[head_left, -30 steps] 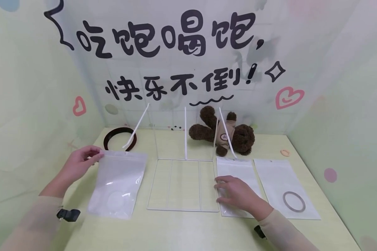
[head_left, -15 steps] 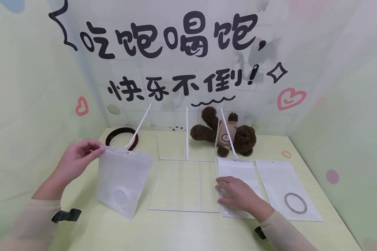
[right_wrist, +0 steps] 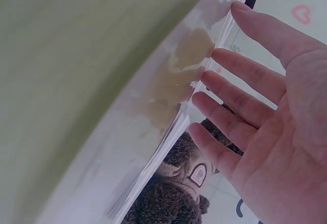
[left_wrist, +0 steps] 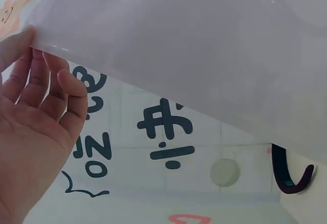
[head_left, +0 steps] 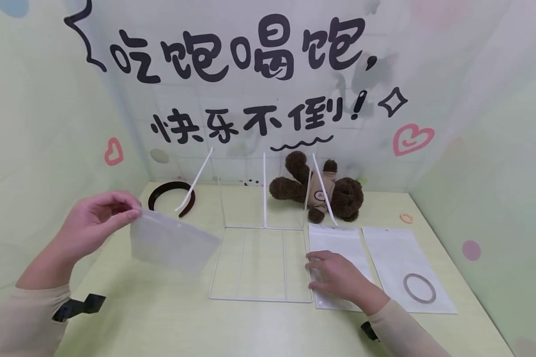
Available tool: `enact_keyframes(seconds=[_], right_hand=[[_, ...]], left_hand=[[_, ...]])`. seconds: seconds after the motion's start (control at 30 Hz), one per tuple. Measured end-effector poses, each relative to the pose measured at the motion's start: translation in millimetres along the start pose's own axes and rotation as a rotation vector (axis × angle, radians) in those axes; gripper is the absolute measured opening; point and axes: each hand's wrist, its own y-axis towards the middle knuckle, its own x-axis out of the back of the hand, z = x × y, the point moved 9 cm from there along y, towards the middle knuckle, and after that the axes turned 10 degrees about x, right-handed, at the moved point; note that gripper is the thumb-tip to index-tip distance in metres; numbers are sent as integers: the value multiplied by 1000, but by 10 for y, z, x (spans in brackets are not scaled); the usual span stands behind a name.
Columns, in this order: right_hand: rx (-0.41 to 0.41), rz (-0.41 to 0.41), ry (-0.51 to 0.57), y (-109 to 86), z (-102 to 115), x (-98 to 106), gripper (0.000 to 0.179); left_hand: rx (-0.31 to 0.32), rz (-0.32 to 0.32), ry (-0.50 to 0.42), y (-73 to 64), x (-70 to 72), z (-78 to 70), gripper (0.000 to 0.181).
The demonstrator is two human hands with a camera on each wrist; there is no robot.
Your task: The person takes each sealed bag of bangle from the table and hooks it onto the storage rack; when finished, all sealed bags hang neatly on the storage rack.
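My left hand [head_left: 99, 225] pinches a translucent zip bag [head_left: 171, 243] at one top corner, between thumb and fingers. The bag hangs tilted above the table; in the left wrist view its sheet [left_wrist: 179, 50] fills the upper part. Just left of centre stands the white wire rack [head_left: 284, 263], with three upright rods. My right hand [head_left: 341, 275] lies at the rack's right edge, over a second zip bag [head_left: 339, 242]. Its fingers are spread and nearly straight in the right wrist view, fingertips [right_wrist: 196, 129] right at the bag's edge.
A third zip bag [head_left: 388, 248] with a grey ring [head_left: 405, 282] lies at the right. Behind the rack are a brown teddy bear [head_left: 347, 198] and a dark headband [head_left: 171, 185]. A small orange ring [head_left: 403, 216] lies back right. Printed cloth walls surround the table.
My left hand has moved left and toward me, raising the bag off the table and tipping it; the circle on it no longer shows. The right hand has stayed in place.
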Motion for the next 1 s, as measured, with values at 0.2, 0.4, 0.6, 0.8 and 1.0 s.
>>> enact_keyframes(seconds=[0.2, 0.4, 0.6, 0.8, 1.0], right_hand=[[-12, 22, 9, 4, -6, 8, 38], [-9, 30, 21, 7, -5, -4, 38], [-20, 38, 21, -4, -12, -17, 39], [-25, 36, 27, -6, -10, -22, 39], [-20, 26, 38, -9, -9, -33, 40]], left_hand=[[-167, 44, -202, 49, -8, -288, 28], [-257, 4, -318, 39, 75, -517, 18], [-269, -36, -371, 65, 126, -626, 16], [-212, -82, -353, 123, 123, -571, 21], [-180, -111, -345, 142, 93, -486, 22]])
